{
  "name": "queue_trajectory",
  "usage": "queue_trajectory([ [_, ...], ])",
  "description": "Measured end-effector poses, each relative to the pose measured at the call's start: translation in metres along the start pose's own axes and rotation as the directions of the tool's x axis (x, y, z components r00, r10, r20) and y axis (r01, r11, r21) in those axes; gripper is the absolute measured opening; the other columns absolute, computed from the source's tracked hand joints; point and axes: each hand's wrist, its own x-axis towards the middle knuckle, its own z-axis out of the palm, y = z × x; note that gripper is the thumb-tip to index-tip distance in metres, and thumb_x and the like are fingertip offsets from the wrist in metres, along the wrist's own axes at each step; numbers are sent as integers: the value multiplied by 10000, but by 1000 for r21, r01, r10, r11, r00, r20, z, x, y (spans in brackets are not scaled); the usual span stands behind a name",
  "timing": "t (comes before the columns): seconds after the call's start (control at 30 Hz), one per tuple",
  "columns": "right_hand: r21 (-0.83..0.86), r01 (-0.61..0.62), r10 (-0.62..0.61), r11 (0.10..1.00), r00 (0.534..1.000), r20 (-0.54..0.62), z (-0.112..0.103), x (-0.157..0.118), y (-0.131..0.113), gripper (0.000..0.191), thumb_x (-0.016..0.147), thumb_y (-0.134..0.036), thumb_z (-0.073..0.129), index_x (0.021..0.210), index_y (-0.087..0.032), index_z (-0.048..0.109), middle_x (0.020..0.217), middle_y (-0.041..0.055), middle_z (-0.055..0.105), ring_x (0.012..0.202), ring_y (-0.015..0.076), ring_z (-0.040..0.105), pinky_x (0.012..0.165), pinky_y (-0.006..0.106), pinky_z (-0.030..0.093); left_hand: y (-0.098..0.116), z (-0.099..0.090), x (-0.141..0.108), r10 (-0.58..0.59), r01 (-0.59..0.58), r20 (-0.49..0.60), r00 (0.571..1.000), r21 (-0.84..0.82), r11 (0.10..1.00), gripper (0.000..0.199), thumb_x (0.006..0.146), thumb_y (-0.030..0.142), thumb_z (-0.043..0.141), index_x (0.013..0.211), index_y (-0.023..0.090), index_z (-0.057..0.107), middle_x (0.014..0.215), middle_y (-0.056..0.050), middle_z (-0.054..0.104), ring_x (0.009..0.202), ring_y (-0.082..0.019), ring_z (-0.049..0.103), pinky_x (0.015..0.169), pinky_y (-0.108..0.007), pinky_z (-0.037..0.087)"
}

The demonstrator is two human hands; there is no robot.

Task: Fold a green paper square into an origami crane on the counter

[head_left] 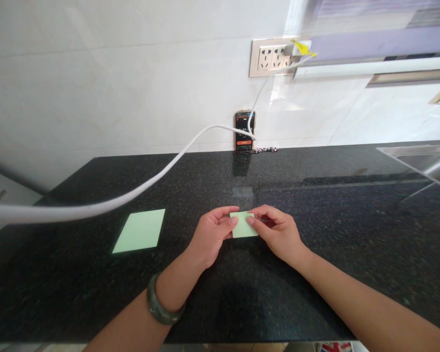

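Between both hands, a small piece of pale green paper (244, 229) is held up over the dark countertop. My left hand (214, 232) pinches its left edge, thumb in front and fingers behind. On the opposite edge, my right hand (278, 230) grips the paper between thumb and fingers. Whether the piece is folded, I cannot tell. A larger pale green sheet (141, 230) lies flat on the counter to the left of my hands.
The black speckled countertop (337, 234) meets a white tiled wall. A phone (244, 132) leans against it, with a white cable (157, 176) crossing in front toward the left. A wall socket (271, 57) is above; a sink (432, 161) lies at right.
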Motion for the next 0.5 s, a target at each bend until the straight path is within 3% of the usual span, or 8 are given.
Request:
queue_trajectory([
  [0.27, -2, 18, -18, 1000, 998, -67, 1, -1, -3, 102, 727, -268, 611, 806, -213, 642, 666, 7, 580, 566, 118, 498, 520, 249, 415, 0, 0, -1, 3, -2, -29, 1000, 6, 1000, 200, 676, 282, 656, 777, 118, 601, 692, -38, 642, 629, -131, 606, 620, -272, 493],
  [0.37, -91, 115, -121, 989, 991, -61, -1, -2, -1, 131, 741, -240, 596, 856, -219, 655, 709, 17, 581, 587, 118, 502, 518, 247, 415, 0, 0, -1, 24, -23, -33, 999, 28, 999, 217, 679, 296, 650, 795, 117, 610, 685, -33, 635, 627, -129, 600, 628, -280, 493],
  [0.5, -233, 316, -323, 920, 946, 8, -3, -1, 0, 210, 761, -177, 566, 940, -242, 655, 694, 12, 574, 593, 115, 511, 518, 247, 416, 0, -1, -1, 36, -34, -37, 999, 49, 998, 213, 691, 306, 636, 799, 122, 615, 668, -21, 620, 618, -120, 589, 611, -271, 490],
])
